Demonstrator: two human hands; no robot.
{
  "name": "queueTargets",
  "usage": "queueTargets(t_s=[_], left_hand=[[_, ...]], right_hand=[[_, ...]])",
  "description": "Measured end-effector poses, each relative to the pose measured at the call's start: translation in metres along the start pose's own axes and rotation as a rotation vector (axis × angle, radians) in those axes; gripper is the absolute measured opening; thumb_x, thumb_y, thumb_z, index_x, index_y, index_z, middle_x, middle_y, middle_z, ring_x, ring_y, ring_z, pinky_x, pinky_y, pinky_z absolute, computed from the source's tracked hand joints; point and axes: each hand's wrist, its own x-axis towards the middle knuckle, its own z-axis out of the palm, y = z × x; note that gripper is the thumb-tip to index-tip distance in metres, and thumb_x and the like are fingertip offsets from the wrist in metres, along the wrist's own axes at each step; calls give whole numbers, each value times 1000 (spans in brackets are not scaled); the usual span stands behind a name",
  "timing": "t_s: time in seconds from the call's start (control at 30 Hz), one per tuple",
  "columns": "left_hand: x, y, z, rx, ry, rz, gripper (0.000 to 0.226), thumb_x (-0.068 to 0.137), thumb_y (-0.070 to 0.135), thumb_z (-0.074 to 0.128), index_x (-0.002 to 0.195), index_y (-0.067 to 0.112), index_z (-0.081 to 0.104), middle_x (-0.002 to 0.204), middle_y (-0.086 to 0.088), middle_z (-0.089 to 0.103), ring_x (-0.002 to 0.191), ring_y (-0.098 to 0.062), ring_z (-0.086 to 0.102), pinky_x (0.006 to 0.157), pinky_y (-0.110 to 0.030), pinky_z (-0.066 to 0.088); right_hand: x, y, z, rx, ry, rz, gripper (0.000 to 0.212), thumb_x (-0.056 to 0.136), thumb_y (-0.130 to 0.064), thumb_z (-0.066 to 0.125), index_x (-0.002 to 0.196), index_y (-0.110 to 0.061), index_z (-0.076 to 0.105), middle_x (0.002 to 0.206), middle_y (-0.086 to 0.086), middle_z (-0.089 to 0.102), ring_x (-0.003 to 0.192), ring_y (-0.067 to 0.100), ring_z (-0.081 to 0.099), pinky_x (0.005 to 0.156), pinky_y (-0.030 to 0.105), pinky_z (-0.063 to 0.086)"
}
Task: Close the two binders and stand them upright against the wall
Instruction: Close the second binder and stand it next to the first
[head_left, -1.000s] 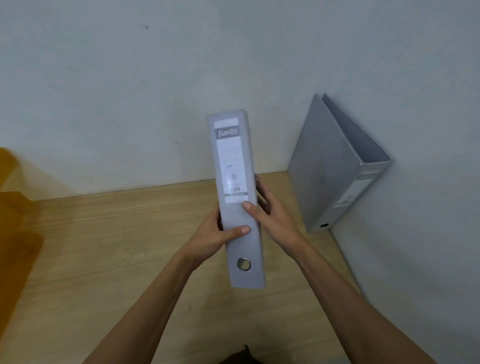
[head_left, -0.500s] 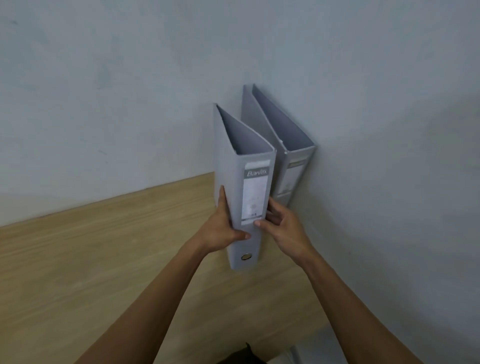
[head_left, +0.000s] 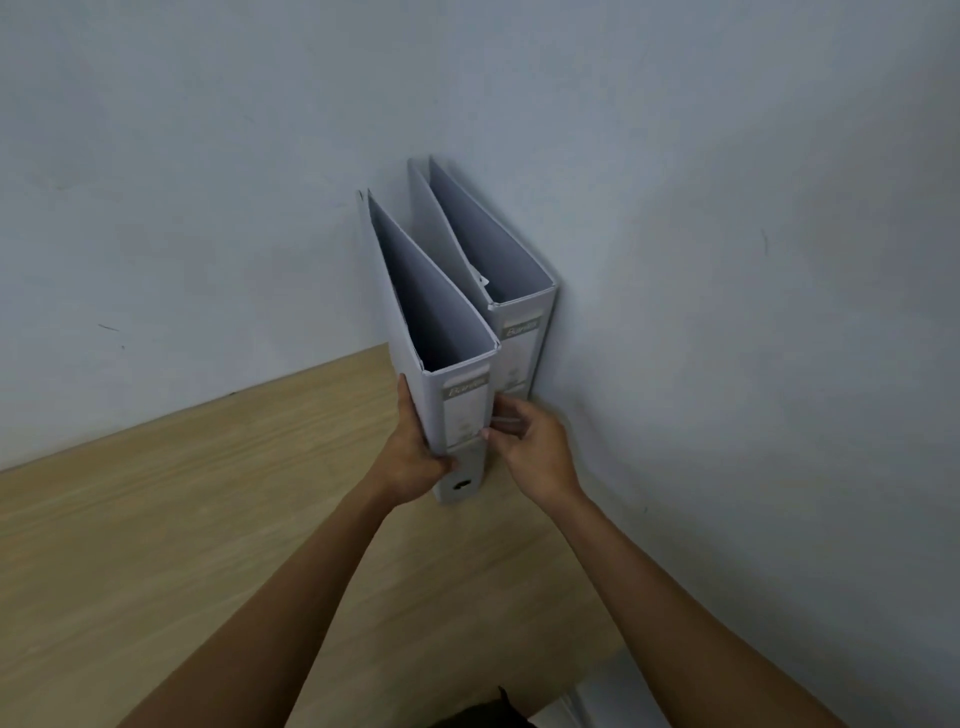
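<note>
Two closed grey binders stand upright side by side in the corner where the walls meet. The far binder (head_left: 519, 332) rests against the right wall, spine facing me. The near binder (head_left: 457, 415) stands just left of it on the wooden table (head_left: 208, 519). My left hand (head_left: 415, 457) grips the near binder's left side and lower spine, thumb across the front. My right hand (head_left: 535, 447) is at its right edge, fingertips pinching the spine's edge between the two binders.
A pale wall (head_left: 208, 182) runs behind the table and another wall (head_left: 753, 364) closes the right side, forming a corner. The table's front right edge (head_left: 582, 680) ends near the bottom of the view.
The near binder has swung from held up in front of me into the corner and now stands lower beside the far binder. Both hands stayed on it.
</note>
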Motion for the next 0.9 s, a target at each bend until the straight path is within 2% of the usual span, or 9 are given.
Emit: queueTargets(t_s=[0.1,0.17,0.23,0.33,0.57,0.67,0.73,0.8,0.9], left_hand=[[10,3,-4,-5,-3,-22,125,76,-14,72,158,21,-16,147,2,35,134,-10,33,101,-29,41],[16,4,-4,-15,5,-44,123,77,-14,72,158,22,-14,147,0,38,133,-12,35,102,-32,42],[20,6,-5,-18,29,-54,121,77,-13,72,159,23,-11,152,-6,39,140,-20,37,105,-38,44],[27,10,-2,-14,50,-53,119,77,-14,70,158,21,-9,153,-10,38,146,-29,35,105,-40,44],[42,11,-3,5,57,-92,116,78,-14,70,158,20,-6,150,-11,41,144,-32,39,104,-45,47],[47,10,-5,-3,55,-109,114,78,-14,69,158,21,-4,150,-11,41,144,-32,39,103,-45,47],[49,9,-6,0,63,-115,112,79,-13,69,159,21,-3,150,-11,42,144,-32,40,100,-38,48],[49,9,-6,14,79,-109,111,79,-11,70,159,19,-2,149,-11,43,142,-31,41,97,-34,47],[43,8,-1,28,115,-110,105,83,-2,72,160,19,3,150,-12,47,140,-33,45,99,-38,49]], right_hand=[[10,0,1,-9,42,15,30,83,-8,78,103,-23,61,101,-4,71,96,11,69,87,27,59],[16,1,1,-20,53,24,27,81,-10,80,94,-24,59,99,1,71,97,17,69,86,29,59],[23,1,1,-47,62,26,26,82,-12,79,87,-25,57,95,1,69,93,17,68,82,27,57],[31,3,0,-84,86,26,20,84,-16,78,84,-21,59,87,-1,67,84,14,65,73,23,55],[38,9,4,-35,74,43,15,89,-24,74,82,-23,60,83,-3,67,79,14,65,66,20,52],[41,10,7,-20,80,61,15,89,-24,74,81,-22,61,83,-2,68,82,20,68,73,32,60],[43,10,9,-15,88,81,16,89,-23,73,79,-22,61,84,1,69,87,24,70,80,43,62],[45,10,10,-18,97,88,17,89,-23,73,77,-23,61,86,5,71,89,25,72,82,48,62],[45,9,11,-18,107,89,18,89,-24,73,76,-24,60,88,8,73,89,27,72,82,49,62]])
